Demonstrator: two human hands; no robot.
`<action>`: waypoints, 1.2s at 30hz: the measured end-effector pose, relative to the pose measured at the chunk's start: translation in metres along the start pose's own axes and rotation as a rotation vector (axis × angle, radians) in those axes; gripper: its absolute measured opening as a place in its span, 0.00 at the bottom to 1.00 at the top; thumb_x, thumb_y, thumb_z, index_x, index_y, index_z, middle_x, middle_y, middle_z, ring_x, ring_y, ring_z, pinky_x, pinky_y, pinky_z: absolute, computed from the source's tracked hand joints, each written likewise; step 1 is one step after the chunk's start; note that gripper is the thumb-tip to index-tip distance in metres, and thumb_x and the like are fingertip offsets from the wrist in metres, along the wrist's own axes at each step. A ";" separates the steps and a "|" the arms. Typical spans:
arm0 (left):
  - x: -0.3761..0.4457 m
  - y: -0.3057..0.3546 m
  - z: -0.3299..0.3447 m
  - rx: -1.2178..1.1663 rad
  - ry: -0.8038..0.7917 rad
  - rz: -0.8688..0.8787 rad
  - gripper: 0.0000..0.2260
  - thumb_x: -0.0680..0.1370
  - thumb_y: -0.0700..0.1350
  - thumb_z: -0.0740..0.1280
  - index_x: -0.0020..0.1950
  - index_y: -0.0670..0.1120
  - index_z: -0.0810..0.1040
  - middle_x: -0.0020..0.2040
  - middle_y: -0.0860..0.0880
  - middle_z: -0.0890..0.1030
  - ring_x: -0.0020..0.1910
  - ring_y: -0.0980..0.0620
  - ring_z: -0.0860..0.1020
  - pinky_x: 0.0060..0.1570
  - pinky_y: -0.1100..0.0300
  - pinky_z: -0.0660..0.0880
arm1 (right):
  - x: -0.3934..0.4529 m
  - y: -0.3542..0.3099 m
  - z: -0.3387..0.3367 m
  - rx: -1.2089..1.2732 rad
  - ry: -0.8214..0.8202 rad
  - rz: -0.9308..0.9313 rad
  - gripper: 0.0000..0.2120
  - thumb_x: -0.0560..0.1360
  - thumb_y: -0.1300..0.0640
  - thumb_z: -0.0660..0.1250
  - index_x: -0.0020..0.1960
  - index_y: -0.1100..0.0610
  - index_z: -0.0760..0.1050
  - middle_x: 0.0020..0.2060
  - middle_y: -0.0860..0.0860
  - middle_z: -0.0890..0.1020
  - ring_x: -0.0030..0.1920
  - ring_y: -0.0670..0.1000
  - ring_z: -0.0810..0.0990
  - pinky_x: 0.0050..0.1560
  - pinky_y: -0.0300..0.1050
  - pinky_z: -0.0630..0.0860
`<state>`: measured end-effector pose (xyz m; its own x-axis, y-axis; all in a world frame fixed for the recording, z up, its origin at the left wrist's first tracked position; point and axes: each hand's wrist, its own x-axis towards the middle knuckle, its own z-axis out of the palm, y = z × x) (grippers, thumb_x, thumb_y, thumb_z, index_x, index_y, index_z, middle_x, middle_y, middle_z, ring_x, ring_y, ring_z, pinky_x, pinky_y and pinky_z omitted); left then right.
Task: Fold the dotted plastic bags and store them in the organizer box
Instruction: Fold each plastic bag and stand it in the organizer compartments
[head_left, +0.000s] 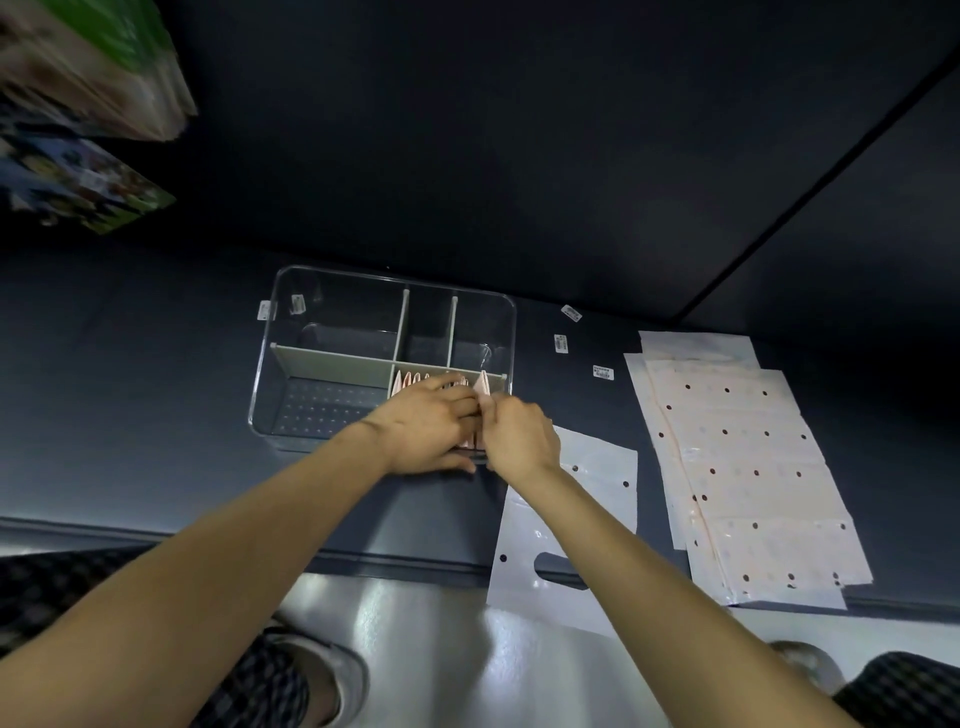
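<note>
Over the clear organizer box (291, 332), the left hand (426, 426) rests flat on folded bags (410, 382); beside it, the right hand (519, 431) pinches a folded dotted bag (483, 387).

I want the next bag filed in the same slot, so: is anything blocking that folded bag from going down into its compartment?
Nothing visible does. The right hand pinches the folded bag at the near right compartment of the organizer box, while the left hand presses the stored folded bags aside.

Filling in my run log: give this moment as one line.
stage: storing | left hand: holding back filed bags | right hand: pinching folded bag into organizer box | flat bags: waiting
</note>
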<state>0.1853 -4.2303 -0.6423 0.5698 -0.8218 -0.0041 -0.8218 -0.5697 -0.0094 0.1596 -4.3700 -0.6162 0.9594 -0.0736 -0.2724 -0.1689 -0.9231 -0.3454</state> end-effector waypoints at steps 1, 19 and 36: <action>-0.001 0.000 -0.001 -0.019 0.010 -0.012 0.26 0.78 0.62 0.58 0.63 0.42 0.75 0.64 0.46 0.75 0.68 0.47 0.67 0.73 0.53 0.54 | -0.002 -0.001 -0.001 0.044 -0.076 0.022 0.15 0.80 0.54 0.52 0.47 0.57 0.75 0.38 0.59 0.83 0.47 0.60 0.81 0.42 0.46 0.71; -0.013 0.027 -0.007 -0.067 0.069 -0.171 0.30 0.77 0.60 0.61 0.73 0.43 0.64 0.72 0.44 0.67 0.73 0.46 0.63 0.73 0.52 0.55 | -0.079 0.138 -0.014 0.022 -0.055 -0.245 0.22 0.75 0.44 0.66 0.67 0.47 0.71 0.63 0.41 0.74 0.60 0.43 0.73 0.62 0.38 0.70; -0.005 0.141 0.033 -0.593 -0.039 -0.253 0.13 0.80 0.44 0.61 0.63 0.51 0.77 0.63 0.51 0.78 0.62 0.48 0.75 0.60 0.60 0.69 | -0.099 0.235 0.000 0.222 -0.142 -0.328 0.14 0.78 0.63 0.61 0.62 0.54 0.77 0.60 0.50 0.79 0.61 0.48 0.76 0.64 0.39 0.69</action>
<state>0.0669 -4.3066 -0.6762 0.7369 -0.6669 -0.1106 -0.5189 -0.6629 0.5397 0.0250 -4.5795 -0.6699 0.9323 0.2777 -0.2319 0.0805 -0.7842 -0.6152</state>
